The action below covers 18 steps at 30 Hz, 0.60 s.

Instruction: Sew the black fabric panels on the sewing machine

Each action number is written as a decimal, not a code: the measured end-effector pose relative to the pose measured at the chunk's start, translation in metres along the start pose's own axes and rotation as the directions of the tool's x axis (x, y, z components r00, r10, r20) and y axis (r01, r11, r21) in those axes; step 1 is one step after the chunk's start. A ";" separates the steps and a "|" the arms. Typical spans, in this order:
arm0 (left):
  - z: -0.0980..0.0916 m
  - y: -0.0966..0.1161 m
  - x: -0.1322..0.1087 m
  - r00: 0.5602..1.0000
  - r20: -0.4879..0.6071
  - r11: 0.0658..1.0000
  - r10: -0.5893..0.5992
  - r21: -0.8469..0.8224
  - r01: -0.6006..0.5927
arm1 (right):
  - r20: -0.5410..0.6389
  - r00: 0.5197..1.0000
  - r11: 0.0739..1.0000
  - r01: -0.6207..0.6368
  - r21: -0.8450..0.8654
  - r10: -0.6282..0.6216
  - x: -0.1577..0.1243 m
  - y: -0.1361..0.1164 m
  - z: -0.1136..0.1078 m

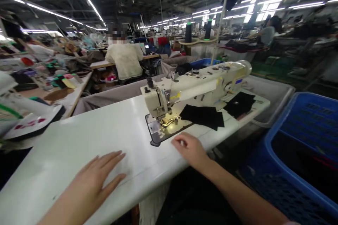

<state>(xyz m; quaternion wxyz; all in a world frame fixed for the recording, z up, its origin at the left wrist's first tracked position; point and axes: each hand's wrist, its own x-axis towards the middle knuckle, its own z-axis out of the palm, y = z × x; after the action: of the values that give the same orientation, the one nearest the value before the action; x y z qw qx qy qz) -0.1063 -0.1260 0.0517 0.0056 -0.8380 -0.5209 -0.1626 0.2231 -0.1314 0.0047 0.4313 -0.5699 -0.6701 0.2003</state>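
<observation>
Spreading its fingers wide, the left hand [96,174] is on the near left, over the white table [105,130], with nothing in it. I cannot tell if its fingertips touch the table. A big blue basket [268,142] is near on the right, with dark stuff inside. A bit farther in, the right hand [194,151] is just beside the near edge of the metal plate [173,133], its fingers curled narrow. No cloth shows in it, but I cannot tell if it pinches something tiny. Past it is the foot [169,123] of the sewing machine [203,81], with no black cloth seen under it. Just right of the foot lie the black cloth pieces [202,115], flat and partly on top of each other, and a second black pile [239,103] lies farther right. So this looks like a gap between bits of sewing, with no cloth picked up. Taking a piece would call for the right hand to go far and right, pinch just one, and bring it left to the foot, with the left hand helping to flatten it. Farther back, a person [124,59] in a pale top sits facing away.
</observation>
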 end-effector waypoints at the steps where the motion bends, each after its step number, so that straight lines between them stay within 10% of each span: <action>1: 0.015 0.011 0.006 0.998 0.040 0.998 0.042 -0.038 -0.041 | -0.065 0.997 0.998 -0.041 -0.042 0.038 0.004 0.015 -0.017; 7: 0.075 0.085 0.049 0.979 0.093 0.953 0.183 -0.263 -0.154 | -0.287 0.950 0.945 -0.197 -0.260 0.119 0.021 0.075 -0.093; 12: 0.090 0.102 0.065 0.968 0.079 0.931 0.240 -0.299 -0.207 | -0.382 0.906 0.893 -0.313 -0.323 0.179 0.026 0.100 -0.114; 18: 0.106 0.132 0.062 0.999 0.038 0.935 -0.033 -0.352 0.044 | -0.368 0.911 0.899 -0.311 -0.308 0.189 0.036 0.120 -0.128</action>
<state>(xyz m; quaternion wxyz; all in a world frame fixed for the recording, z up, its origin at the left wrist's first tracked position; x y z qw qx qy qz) 0.0629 -0.1134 -0.0104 -0.1562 -0.8174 -0.4997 -0.2402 0.3978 -0.0936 -0.0037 0.3954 -0.7467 -0.5339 0.0310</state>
